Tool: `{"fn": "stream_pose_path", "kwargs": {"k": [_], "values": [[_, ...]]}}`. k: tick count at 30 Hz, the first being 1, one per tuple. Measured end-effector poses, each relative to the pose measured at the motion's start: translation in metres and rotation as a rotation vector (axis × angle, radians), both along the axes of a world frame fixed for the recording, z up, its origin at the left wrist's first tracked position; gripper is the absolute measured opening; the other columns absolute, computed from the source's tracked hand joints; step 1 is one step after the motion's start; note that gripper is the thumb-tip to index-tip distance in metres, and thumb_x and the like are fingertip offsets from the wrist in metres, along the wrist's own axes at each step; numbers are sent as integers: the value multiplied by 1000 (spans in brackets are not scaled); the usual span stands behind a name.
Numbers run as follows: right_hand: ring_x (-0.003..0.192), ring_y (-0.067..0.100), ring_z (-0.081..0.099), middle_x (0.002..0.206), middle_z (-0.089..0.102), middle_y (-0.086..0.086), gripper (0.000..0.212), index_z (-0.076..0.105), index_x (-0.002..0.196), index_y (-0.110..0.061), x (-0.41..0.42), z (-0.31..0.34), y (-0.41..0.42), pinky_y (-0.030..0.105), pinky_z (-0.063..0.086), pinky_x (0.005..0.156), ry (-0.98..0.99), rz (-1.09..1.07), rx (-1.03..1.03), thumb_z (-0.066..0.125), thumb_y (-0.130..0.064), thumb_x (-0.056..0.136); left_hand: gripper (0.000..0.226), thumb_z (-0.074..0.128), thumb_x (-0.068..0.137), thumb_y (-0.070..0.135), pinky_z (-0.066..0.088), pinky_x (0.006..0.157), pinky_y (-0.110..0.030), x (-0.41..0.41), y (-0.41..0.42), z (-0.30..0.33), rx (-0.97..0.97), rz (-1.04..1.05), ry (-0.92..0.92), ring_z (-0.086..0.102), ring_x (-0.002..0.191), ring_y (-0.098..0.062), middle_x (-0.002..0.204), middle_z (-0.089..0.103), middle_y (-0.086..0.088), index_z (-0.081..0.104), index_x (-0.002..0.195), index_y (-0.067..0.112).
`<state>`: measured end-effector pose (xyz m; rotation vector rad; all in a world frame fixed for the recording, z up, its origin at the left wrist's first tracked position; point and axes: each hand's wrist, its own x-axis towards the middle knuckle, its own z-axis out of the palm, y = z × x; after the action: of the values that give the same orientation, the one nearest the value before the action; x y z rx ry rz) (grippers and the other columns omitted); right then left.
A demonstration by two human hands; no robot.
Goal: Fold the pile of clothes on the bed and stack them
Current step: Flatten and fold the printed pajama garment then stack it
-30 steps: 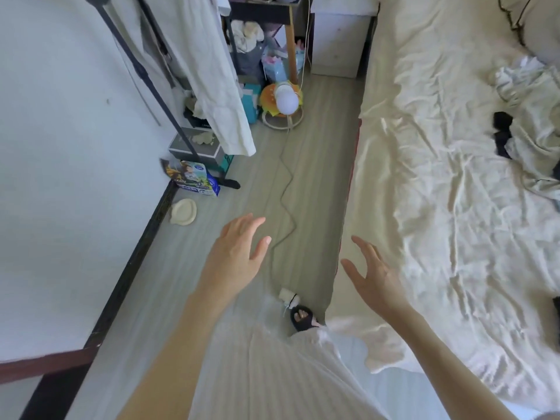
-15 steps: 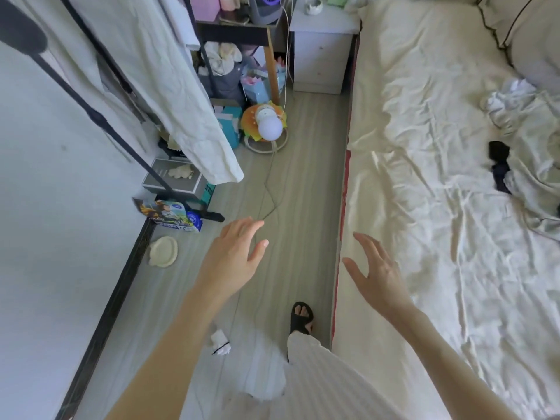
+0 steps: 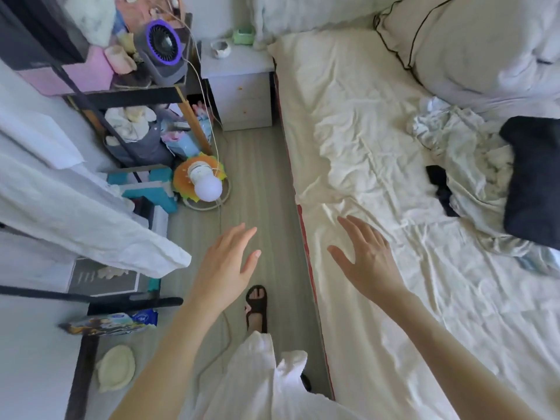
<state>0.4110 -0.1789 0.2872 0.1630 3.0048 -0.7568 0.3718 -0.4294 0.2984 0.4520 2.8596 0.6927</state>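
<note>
Plainly, both hands are spread and hold nothing; the pile of clothes (image 3: 472,177) lies at two o'clock from the nearer right hand (image 3: 368,262), left hand (image 3: 225,268) farther.

A home bedroom: rumpled bed (image 3: 378,177) with pillow (image 3: 472,43), nightstand (image 3: 241,86), cluttered shelf (image 3: 127,95).

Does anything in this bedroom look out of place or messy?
Yes. The clothes pile lies crumpled and unfolded at the bed's far side. On the floor, a globe lamp lies tipped on its side, and a snack bag lies beside the wall. Both hands are empty.
</note>
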Motion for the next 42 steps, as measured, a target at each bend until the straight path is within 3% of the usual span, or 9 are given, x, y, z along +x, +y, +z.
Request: {"fn": "stream_pose_path", "kwargs": {"k": [8, 13, 20, 28, 36, 40, 42], "values": [[133, 27, 39, 145, 42, 6, 58, 41, 142, -18, -151, -7, 0, 45, 28, 111, -4, -184, 34, 57, -41, 91, 41, 54, 94, 23, 33, 103, -34, -208, 2, -6, -42, -190, 58, 41, 130, -25, 139, 47, -10, 52, 132, 8], [132, 28, 41, 143, 45, 8, 56, 44, 139, -16, -217, -9, 10, 48, 31, 110, -8, -303, 31, 57, -40, 91, 43, 50, 96, 28, 28, 106, -30, -309, 32, -5, -66, -327, 60, 36, 134, -22, 143, 43, -7, 48, 136, 12], [134, 29, 40, 144, 44, 9, 56, 45, 139, -14, -265, -28, 67, 50, 29, 110, -83, -491, 38, 59, -39, 90, 40, 58, 92, 23, 39, 102, -42, -398, 121, -30, -86, -587, 61, 45, 129, -31, 136, 51, -14, 55, 129, 7], [138, 26, 33, 149, 37, 6, 58, 38, 143, -18, -333, -85, 194, 45, 23, 113, -242, -595, 42, 51, -44, 93, 38, 61, 90, 18, 44, 97, -41, -496, 267, -85, -164, -830, 33, 53, 120, -30, 128, 55, -15, 57, 125, 4], [136, 22, 33, 147, 38, 3, 53, 36, 143, -18, -401, -200, 346, 38, 25, 111, -405, -728, 64, 47, -40, 96, 45, 48, 96, 26, 30, 107, -33, -552, 419, -215, -166, -907, -107, 34, 135, -21, 145, 38, -9, 44, 139, 12], [133, 25, 35, 143, 42, 5, 50, 38, 141, -15, -420, -261, 406, 41, 25, 108, -483, -832, 130, 47, -36, 96, 58, 42, 97, 33, 15, 116, -42, -561, 454, -293, -343, -923, -183, 3, 146, -22, 158, 6, -4, 18, 150, 25], [131, 28, 35, 141, 42, 8, 50, 38, 139, -13, -420, -287, 425, 42, 28, 104, -554, -894, 162, 48, -35, 96, 66, 45, 95, 41, 14, 114, -46, -560, 452, -327, -476, -919, -239, -4, 146, -22, 159, -5, -1, 10, 150, 31]]}}
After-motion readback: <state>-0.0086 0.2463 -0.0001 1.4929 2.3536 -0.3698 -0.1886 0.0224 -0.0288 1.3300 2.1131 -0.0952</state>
